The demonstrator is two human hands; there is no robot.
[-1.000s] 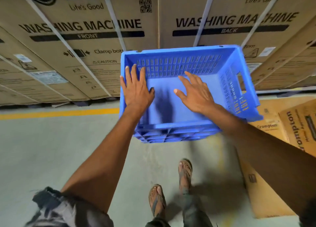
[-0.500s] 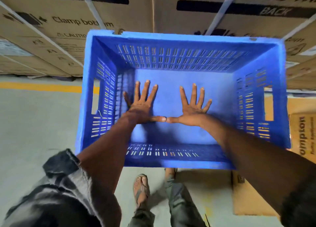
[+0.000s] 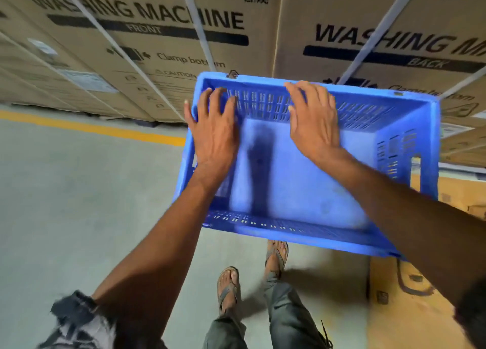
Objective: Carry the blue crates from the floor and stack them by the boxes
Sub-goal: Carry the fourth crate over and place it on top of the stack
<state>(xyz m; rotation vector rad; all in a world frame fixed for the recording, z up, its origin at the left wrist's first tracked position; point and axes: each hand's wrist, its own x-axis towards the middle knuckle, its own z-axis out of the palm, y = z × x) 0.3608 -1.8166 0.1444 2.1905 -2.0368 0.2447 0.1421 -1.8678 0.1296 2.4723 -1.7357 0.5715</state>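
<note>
Hands point(image 3: 214, 138) now above crate point(image 3: 302, 190) floor.

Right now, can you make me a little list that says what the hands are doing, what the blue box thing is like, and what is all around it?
left hand: spread flat over the crate's left wall, fingers reaching the far rim
right hand: open, fingers up against the far slotted wall
blue crate: empty, open top facing the camera, slotted walls
washing machine boxes: big cardboard cartons right behind the crate
floor: grey concrete with a yellow line
feet: in sandals, below the crate
flat cardboard: on the floor at the right
</note>
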